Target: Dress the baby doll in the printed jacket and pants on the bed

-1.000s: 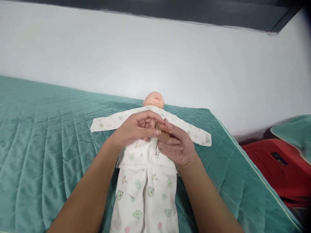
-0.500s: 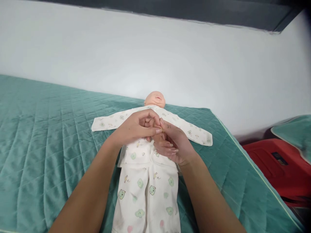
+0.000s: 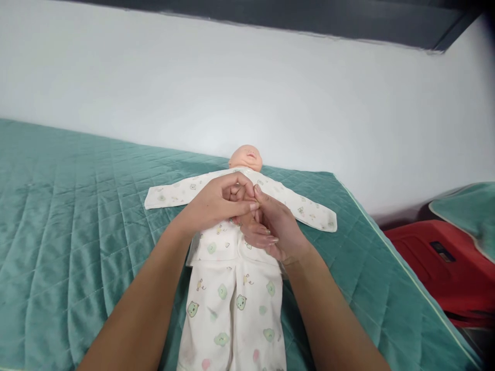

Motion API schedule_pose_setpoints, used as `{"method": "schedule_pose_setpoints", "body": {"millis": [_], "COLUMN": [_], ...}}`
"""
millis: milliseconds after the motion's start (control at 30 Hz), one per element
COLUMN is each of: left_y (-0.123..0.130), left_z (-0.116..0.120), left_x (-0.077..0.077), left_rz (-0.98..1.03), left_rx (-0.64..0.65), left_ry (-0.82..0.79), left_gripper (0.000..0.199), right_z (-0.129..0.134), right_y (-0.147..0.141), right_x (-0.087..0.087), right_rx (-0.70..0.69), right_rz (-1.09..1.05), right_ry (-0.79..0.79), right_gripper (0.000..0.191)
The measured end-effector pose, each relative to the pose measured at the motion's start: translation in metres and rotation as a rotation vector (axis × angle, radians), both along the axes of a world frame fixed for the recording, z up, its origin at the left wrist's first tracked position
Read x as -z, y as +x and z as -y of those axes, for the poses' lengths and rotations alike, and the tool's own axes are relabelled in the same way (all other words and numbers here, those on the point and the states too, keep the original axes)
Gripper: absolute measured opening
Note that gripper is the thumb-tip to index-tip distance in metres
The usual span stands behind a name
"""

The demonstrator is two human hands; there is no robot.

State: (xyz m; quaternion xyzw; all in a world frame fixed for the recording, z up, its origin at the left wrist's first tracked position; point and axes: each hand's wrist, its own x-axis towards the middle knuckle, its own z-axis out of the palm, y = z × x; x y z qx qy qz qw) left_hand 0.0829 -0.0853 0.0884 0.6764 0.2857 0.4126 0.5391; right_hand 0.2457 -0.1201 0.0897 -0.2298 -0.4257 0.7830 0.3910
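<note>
A baby doll lies on its back, its pale pink head [image 3: 246,157] at the far end. It wears a white jacket [image 3: 216,248] with small green prints, both sleeves spread wide, and matching trousers [image 3: 232,319]. Above the chest, my left hand [image 3: 222,203] is closed, thumb and forefinger pinched together. My right hand [image 3: 276,221] meets it there, its thumb and finger pressed at the same spot and its other fingers curled. Whatever sits between the fingertips is too small or hidden to make out. Both hands cover the middle of the jacket.
Beneath the doll spreads a green quilted cover [image 3: 85,232], its piped edge running down the right. Beyond that edge stands a red plastic object [image 3: 433,268] with a dark label, with more green cloth [image 3: 469,211] beside it. A white wall [image 3: 193,77] rises behind the doll's head.
Both hands stay pinched together over the chest, with only slight finger movement; the right hand's lower fingers have shifted a little left. The whole view has moved slightly.
</note>
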Motion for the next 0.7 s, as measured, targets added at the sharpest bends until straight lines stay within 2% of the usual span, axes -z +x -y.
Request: {"method": "schedule_pose_setpoints", "body": {"millis": [100, 167, 300, 467, 567, 700], "left_y": [0.002, 0.003, 0.008, 0.011, 0.011, 0.009], "left_z": [-0.002, -0.003, 0.000, 0.000, -0.001, 0.000], "left_x": [0.003, 0.004, 0.003, 0.002, 0.004, 0.005], "left_rz": [0.055, 0.094, 0.106, 0.075, 0.070, 0.059], "left_rx": [0.069, 0.113, 0.105, 0.098, 0.090, 0.073], "left_ry": [-0.055, -0.079, -0.106, -0.126, -0.139, -0.137], "left_gripper": [0.022, 0.023, 0.026, 0.027, 0.027, 0.028], "right_z": [-0.004, -0.007, -0.009, -0.009, -0.009, -0.009], "right_y": [0.005, 0.008, 0.006, -0.003, -0.003, -0.001], "right_x": [0.003, 0.006, 0.016, 0.025, 0.026, 0.024], "right_rx": [-0.071, -0.071, -0.066, -0.244, -0.304, -0.257], "right_rz": [-0.107, -0.196, -0.443, -0.806, -0.837, -0.732], "right_ry": [-0.052, -0.105, -0.185, -0.165, -0.157, -0.186], "right_gripper": [0.047, 0.048, 0.052, 0.067, 0.069, 0.065]}}
